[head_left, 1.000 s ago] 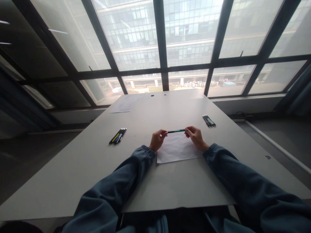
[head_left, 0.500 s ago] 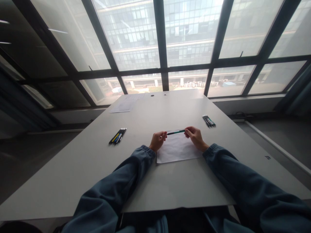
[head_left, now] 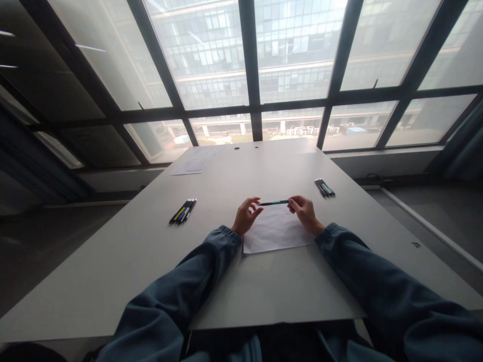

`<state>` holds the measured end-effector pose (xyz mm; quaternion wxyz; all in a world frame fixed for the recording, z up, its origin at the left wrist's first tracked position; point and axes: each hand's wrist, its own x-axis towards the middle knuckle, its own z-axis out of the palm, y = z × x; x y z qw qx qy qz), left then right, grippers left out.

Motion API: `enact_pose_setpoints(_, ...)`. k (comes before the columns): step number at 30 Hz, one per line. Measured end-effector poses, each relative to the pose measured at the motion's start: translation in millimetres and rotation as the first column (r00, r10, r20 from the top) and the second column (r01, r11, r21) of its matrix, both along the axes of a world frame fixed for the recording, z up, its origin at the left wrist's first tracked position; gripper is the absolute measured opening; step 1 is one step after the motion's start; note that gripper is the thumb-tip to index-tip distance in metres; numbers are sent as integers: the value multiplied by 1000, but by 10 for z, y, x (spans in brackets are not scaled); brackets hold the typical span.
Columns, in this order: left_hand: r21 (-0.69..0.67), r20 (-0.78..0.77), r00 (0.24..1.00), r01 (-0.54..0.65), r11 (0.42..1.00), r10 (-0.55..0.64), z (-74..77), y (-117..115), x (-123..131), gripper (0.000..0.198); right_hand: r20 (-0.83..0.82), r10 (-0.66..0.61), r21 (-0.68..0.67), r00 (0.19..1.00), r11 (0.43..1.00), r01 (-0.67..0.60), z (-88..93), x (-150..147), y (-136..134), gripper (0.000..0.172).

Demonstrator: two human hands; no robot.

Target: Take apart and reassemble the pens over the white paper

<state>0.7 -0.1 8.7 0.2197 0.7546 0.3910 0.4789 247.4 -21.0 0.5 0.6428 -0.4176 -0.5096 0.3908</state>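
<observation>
A slim pen, dark with a green part, is held level above a white sheet of paper. My right hand pinches its right end between thumb and fingers. At the other end, my left hand has its thumb and fingers parted around the tip; whether a finger still touches the pen is too small to tell. The paper lies flat on the table between my forearms.
On the white table, several pens lie in a row at the left, and another row of pens lies at the right. Printed sheets rest at the far left. Behind the table's far edge stand windows with a dark frame.
The thumb and fingers of my left hand have opened from their pinch at the pen's left end. The pen stays in my right hand, turned slightly closer to level.
</observation>
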Motion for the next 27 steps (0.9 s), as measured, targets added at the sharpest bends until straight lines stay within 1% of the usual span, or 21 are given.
enact_pose_setpoints(4, 26, 9, 1000, -4, 1000, 4, -20, 17, 5, 35, -2, -5, 5, 1000, 1000, 5, -14, 5, 14, 32)
enact_pose_setpoints(8, 35, -21, 999, -24, 999, 25, -10, -1, 6, 18, -8, 2, 9, 1000, 1000, -2, -35, 5, 25, 30)
enact_pose_setpoints(11, 48, -33, 999, -26, 999, 27, 6, -16, 6, 15, -8, 10, 6, 1000, 1000, -10, -41, 8, 25, 30)
enact_pose_setpoints(18, 51, -33, 999, -39, 998, 40, 10, -13, 7, 17, -11, 32, 7, 999, 999, -31, -5, -1, 0, 31)
enact_pose_setpoints(23, 43, -46, 998, -44, 998, 46, 39, -38, 18, 25, -13, 38, 6, 999, 999, -38, 0, -10, -7, 33)
enact_pose_setpoints(27, 37, -50, 998, -41, 998, 43, 59, -47, 18, 32, -22, 61, 9, 998, 998, -61, -9, -13, -5, 31)
